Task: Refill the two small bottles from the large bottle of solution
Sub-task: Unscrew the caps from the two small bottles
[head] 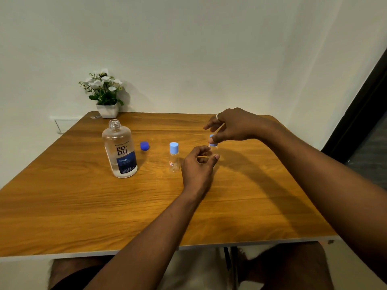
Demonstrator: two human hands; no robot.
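The large clear bottle of solution [120, 150], with a dark blue label, stands open on the wooden table [83, 206] at the left. Its dark blue cap [144, 146] lies just right of it. A small clear bottle [174, 157] with a light blue cap stands upright at the centre. The second small bottle [214, 150] stands to its right, mostly hidden by my hands. My left hand [199, 164] curls around its body. My right hand [232, 126] pinches its light blue cap [213, 142] from above with thumb and fingers.
A white pot of white flowers [105, 94] stands at the table's back left corner against the wall. A wall socket plate [62, 123] sits behind the left edge. My knees show below the table's near edge.
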